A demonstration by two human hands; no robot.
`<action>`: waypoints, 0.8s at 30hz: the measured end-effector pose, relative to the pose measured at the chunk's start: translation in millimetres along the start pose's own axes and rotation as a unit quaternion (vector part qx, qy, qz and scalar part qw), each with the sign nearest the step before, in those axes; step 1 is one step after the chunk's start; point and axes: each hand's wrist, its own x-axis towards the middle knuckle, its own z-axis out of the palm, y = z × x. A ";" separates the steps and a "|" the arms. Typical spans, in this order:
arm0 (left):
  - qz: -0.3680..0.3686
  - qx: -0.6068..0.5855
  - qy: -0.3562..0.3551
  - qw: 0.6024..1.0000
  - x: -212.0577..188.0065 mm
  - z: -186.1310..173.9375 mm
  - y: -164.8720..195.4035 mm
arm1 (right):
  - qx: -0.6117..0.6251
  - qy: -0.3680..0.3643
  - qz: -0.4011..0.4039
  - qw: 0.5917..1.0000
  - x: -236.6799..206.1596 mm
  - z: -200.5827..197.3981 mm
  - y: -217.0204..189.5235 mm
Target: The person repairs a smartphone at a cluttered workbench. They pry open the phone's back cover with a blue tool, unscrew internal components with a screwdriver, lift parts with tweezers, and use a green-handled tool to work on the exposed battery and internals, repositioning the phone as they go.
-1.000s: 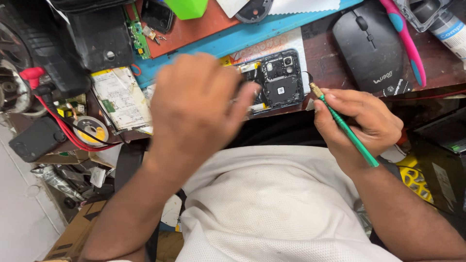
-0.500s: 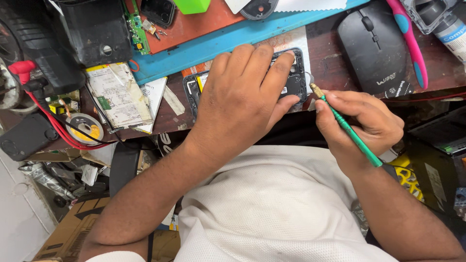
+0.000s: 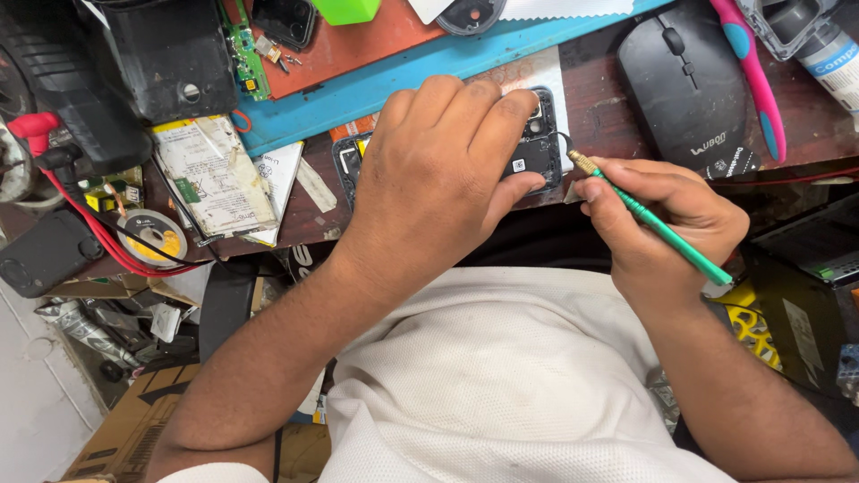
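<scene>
My left hand (image 3: pixel 443 170) lies flat over an opened black phone (image 3: pixel 537 152) at the desk's near edge, fingers pressing on it and covering most of it. Only the phone's right end with its camera part and its left end show. My right hand (image 3: pixel 658 219) grips a slim green screwdriver (image 3: pixel 658 228) like a pen, its brass tip close to the phone's right edge. A white sheet (image 3: pixel 550 76) lies under the phone.
A black mouse (image 3: pixel 689 85) and a pink-and-blue tool (image 3: pixel 756 85) lie at the right. A blue mat (image 3: pixel 429 63) with an orange pad (image 3: pixel 358 36) stretches behind. At the left sit a worn flat battery (image 3: pixel 215 174), a tape roll (image 3: pixel 154 235) and red cables (image 3: pixel 80 224).
My left hand came down from above the desk onto the phone and now covers it. My right hand with the screwdriver has stayed beside the phone's right end.
</scene>
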 end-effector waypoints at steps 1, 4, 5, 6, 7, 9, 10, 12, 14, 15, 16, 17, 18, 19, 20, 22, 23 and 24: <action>-0.001 0.001 -0.002 1.000 0.0 -0.3 -0.2 | -0.010 -0.004 -0.008 1.000 -0.5 -1.2 0.8; -0.001 0.000 -0.005 1.000 -0.7 -1.7 -1.0 | -0.013 -0.005 -0.028 1.000 -1.9 -2.3 4.8; 0.001 -0.002 -0.004 1.000 -0.7 -1.9 -1.2 | -0.005 -0.003 -0.033 0.999 -2.2 -2.2 6.0; 0.002 -0.005 -0.002 1.000 -0.7 -1.9 -1.6 | 0.006 0.003 -0.030 1.000 -2.6 -1.9 6.8; 0.002 -0.006 -0.002 1.000 -0.9 -2.2 -2.1 | 0.017 0.009 -0.028 0.999 -2.8 -1.6 7.5; 0.000 -0.011 -0.003 1.000 -2.2 -2.8 -2.5 | 0.023 0.020 -0.019 0.999 -3.6 -0.1 8.0; 0.000 -0.010 -0.002 1.000 -2.2 -2.6 -3.1 | 0.015 0.021 -0.020 0.999 -4.0 0.4 7.9; 0.002 -0.010 -0.001 1.000 -2.5 -2.0 -4.0 | -0.051 0.007 -0.044 0.998 -4.3 0.1 6.9; 0.001 -0.015 0.003 1.000 -3.3 -1.8 -4.8 | -0.129 -0.003 -0.072 0.989 -5.4 -0.9 5.2; 0.000 -0.019 0.006 1.000 -3.4 -1.5 -5.0 | -0.149 -0.004 -0.077 0.986 -6.1 -1.1 4.7; 0.000 -0.019 0.005 1.000 -3.6 -1.3 -5.2 | -0.168 -0.005 -0.082 0.982 -6.8 -1.7 4.2; 0.000 -0.019 0.003 1.000 -3.8 -1.4 -5.7 | -0.165 -0.002 -0.077 0.983 -7.6 -1.1 4.4; 0.000 -0.018 0.002 1.000 -3.8 -1.5 -6.4 | -0.164 -0.001 -0.076 0.984 -7.8 -0.9 4.7; 0.001 -0.019 0.003 1.000 -3.8 -1.4 -7.0 | -0.163 0.000 -0.075 0.984 -7.9 -0.6 5.1; 0.001 -0.019 0.003 1.000 -4.0 -1.3 -7.3 | -0.163 0.000 -0.078 0.983 -7.8 -0.3 5.4; 0.002 -0.021 0.005 1.000 -4.3 -1.0 -8.4 | -0.164 -0.001 -0.084 0.983 -7.0 0.4 5.4; 0.002 -0.023 0.007 1.000 -4.4 -0.8 -9.1 | -0.164 -0.001 -0.087 0.983 -6.2 1.0 5.1; 0.003 -0.025 0.008 1.000 -4.6 -0.5 -9.7 | -0.168 0.000 -0.092 0.981 -5.4 1.8 4.3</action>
